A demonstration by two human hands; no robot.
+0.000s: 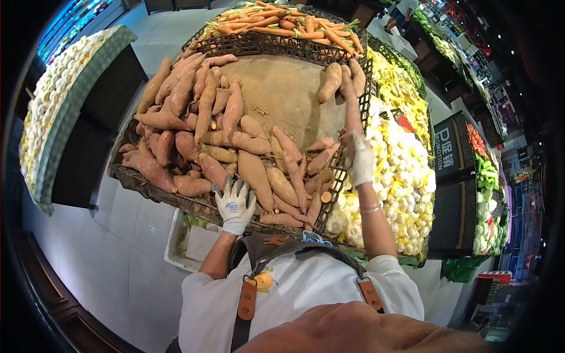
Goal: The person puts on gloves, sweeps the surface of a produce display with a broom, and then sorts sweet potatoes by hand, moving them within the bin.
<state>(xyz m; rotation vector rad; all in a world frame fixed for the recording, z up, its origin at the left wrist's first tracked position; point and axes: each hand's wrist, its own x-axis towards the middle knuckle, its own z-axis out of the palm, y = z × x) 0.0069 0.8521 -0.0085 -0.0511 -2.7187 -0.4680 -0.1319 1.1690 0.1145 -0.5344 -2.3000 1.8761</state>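
My left hand [234, 203], in a white glove with grey fingertips, rests with fingers spread on the near edge of the sweet potato pile [253, 170]. On the right, my right hand [360, 159], gloved too, is closed around the lower end of a long sweet potato [351, 109]. That sweet potato points away from me along the bin's right side. Two shorter sweet potatoes lie beside its far end, one of them pale brown [330, 82]. Between the pile and these lies the brown mat [282, 88] of the bin.
Carrots [282, 22] fill a black crate behind the bin. Garlic bulbs [394, 170] lie close along the right. A white box [197, 241] stands on the floor below the near edge. Another garlic stand [53, 100] is at the far left.
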